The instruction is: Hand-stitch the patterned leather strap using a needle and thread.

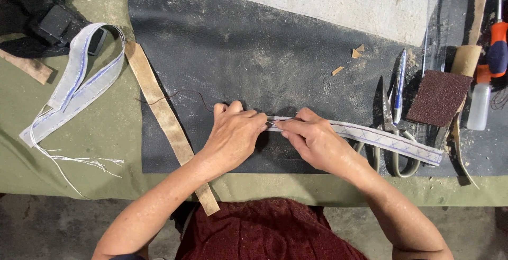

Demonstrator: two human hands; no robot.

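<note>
Spread across our workbench, over an olive-green cloth (106, 133), a dusty black mat (254, 53) is lying under our hands, with a pale sheet (317, 0) covering its far edge. We are bending over a narrow white strip with blue cross-stitching (391, 141) that is lying flat on the mat, running from our fingers off to the right. Our left hand (233, 135) is resting palm down, its fingers curled together and its fingertips pinching the strip's near end. Our right hand (312, 138) is meeting it there, thumb and forefinger pressed together on the same end, so that the two hands are touching tip to tip. A thin dark red thread (180, 96) is trailing left from behind our left hand across the mat. We are seeing grey scissors (389, 127) lying partly under the strip on the right, a blue pen (399, 85) just beside them, and a dark brown sanding block (439, 98) further right. A tan leather strip (164, 117) is crossing the mat's left edge, and a looped white band with blue stitching (79, 80) is lying on the cloth beyond it.
</note>
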